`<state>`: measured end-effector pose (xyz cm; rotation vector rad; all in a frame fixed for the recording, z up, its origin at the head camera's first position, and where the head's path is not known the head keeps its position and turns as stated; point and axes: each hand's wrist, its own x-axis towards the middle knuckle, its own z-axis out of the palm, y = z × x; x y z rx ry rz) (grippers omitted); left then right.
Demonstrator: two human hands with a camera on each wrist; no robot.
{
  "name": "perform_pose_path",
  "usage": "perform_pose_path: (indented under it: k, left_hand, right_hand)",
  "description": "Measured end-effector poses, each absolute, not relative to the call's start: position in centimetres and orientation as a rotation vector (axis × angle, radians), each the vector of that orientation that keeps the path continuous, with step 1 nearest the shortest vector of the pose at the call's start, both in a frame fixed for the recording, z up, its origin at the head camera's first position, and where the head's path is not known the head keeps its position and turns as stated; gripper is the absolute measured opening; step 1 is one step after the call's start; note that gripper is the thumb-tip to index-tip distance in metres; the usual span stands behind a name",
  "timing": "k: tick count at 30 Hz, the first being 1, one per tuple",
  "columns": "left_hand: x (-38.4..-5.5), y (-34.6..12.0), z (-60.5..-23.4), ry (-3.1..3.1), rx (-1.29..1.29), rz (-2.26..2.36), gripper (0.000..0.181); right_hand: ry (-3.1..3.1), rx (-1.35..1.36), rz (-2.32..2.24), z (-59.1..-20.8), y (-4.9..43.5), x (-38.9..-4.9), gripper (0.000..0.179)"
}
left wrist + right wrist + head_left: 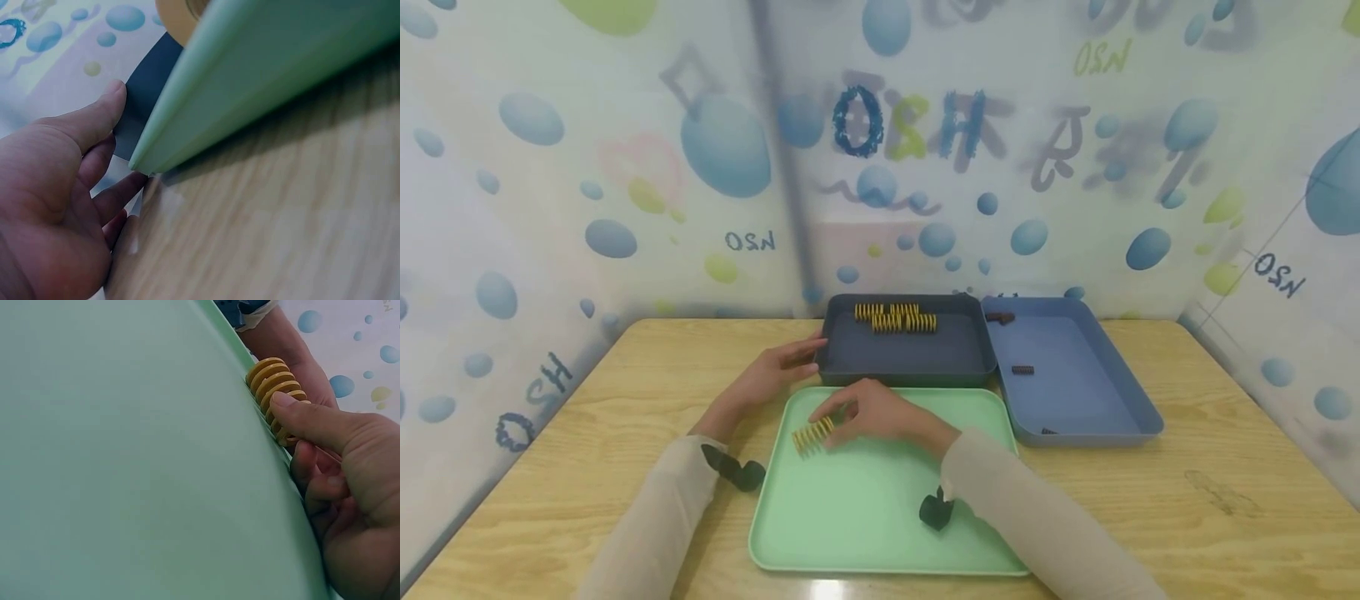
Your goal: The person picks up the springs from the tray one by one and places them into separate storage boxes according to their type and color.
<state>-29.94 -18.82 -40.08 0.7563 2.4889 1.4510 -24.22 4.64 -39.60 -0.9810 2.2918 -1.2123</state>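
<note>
My right hand pinches a yellow coil spring between thumb and fingers, over the left part of a light green tray. Close up in the right wrist view, the thumb lies along the side of the spring, near the tray's raised edge. At the left wall of a dark grey tray, my left hand touches the rim with extended fingers. In the left wrist view its thumb rests against the dark tray's side, while the other fingers sit lower, by the green tray's corner.
Several yellow springs lie at the back of the dark tray. To its right stands a blue tray with small dark springs and a brown piece. All trays stand on a wooden table before a patterned wall covering.
</note>
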Motion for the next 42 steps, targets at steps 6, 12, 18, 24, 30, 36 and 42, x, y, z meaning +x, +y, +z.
perform_pose_path:
  k: [6,12,18,24,30,36,42]
  left_hand:
    - [-30.1,-18.7,-40.1,2.484,0.748,1.456,0.048]
    - [-29.9,-18.8,-40.0,2.484,0.734,1.451,0.048]
    - [-29.6,-19.0,-39.9,2.465,0.726,1.466,0.048]
    - [-28.4,-18.5,-38.3,2.433,0.713,1.475,0.048]
    - [-29.1,-18.5,-38.9,2.447,0.737,1.455,0.049]
    - [-30.1,-18.9,-40.3,2.487,0.737,1.442,0.049]
    - [-30.0,-18.9,-40.3,2.504,0.729,1.438,0.049]
  right_hand:
    - [2.288,-1.003,-1.227,-39.8,4.7,-24.4,0.034]
    - [2.283,-0.994,-1.235,-39.8,4.7,-24.5,0.033]
    - [2.276,-0.968,-1.242,-39.7,4.6,-24.6,0.033]
    - [2.273,-0.963,-1.245,-39.4,4.7,-24.6,0.032]
    - [2.283,-0.945,-1.270,-38.3,5.4,-24.4,0.032]
    - [2.264,-0.931,-1.321,-37.6,5.9,-24.6,0.034]
    - [2.268,-0.923,-1.354,-37.2,6.4,-25.3,0.036]
